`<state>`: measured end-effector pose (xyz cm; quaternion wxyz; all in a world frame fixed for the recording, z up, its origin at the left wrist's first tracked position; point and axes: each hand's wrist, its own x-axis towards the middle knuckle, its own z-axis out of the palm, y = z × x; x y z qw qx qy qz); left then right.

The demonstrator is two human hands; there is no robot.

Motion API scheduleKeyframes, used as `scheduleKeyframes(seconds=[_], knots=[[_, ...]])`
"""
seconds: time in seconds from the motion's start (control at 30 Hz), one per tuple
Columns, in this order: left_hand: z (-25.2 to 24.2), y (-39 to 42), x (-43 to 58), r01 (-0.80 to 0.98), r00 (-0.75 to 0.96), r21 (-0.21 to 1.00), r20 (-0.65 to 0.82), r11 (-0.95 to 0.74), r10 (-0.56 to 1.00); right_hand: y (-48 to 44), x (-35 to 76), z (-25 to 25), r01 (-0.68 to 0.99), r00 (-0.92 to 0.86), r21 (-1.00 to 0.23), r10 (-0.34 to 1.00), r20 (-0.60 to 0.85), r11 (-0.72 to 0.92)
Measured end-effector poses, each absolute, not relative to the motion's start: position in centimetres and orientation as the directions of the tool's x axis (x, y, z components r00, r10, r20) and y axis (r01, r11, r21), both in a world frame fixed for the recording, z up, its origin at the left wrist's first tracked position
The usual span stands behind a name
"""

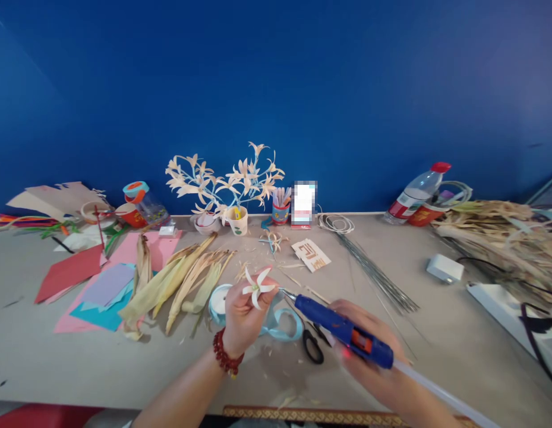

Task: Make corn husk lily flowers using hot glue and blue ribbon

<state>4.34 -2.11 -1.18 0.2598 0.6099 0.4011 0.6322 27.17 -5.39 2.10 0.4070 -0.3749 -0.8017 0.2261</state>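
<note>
A small white flower with narrow pointed petals point(256, 289) is pinched in the fingers of my left hand point(242, 321). My right hand point(374, 351) grips a blue glue gun point(333, 321), a clear glue stick trailing from its back end. The gun's metal nozzle points left, close to the flower; whether the two touch I cannot tell. Under and beside my hands lie a light blue ribbon point(287, 326), its white spool point(218, 300) and scissors with black handles point(312, 348).
Corn husks point(182, 285) and coloured paper sheets point(104, 285) lie at left. Cups of finished flowers point(237, 221) stand by the wall. Metal wires point(378, 270), a bottle point(413, 193), a white adapter point(445, 268), a power strip point(502, 315) and dried husks point(489, 232) are on the right.
</note>
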Motion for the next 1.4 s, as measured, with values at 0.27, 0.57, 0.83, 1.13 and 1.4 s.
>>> scheduleKeyframes(seconds=[0.27, 0.57, 0.83, 1.13, 1.4], knots=[[-0.4, -2.1, 4.9, 0.068, -0.147, 0.827, 0.562, -0.558, 0.814, -5.3, 26.9, 2.4, 0.428, -0.393, -0.670, 0.793, 0.466, 0.606], [0.0, -2.3, 5.0, 0.041, -0.158, 0.859, 0.510, -0.511, 0.845, -5.5, 26.8, 3.1, 0.450, -0.391, -0.685, 0.816, 0.426, 0.573], [0.2, -2.3, 5.1, 0.028, -0.166, 0.862, 0.504, -0.507, 0.848, -5.5, 26.8, 3.0, 0.468, -0.388, -0.685, 0.826, 0.409, 0.559], [0.3, -2.3, 5.1, 0.041, -0.162, 0.856, 0.514, -0.515, 0.842, -5.4, 26.6, 3.2, 0.466, -0.379, -0.684, 0.825, 0.419, 0.561], [0.2, -2.4, 5.0, 0.033, -0.185, 0.882, 0.467, -0.469, 0.865, -5.6, 26.7, 3.0, 0.460, -0.357, -0.704, 0.838, 0.412, 0.541]])
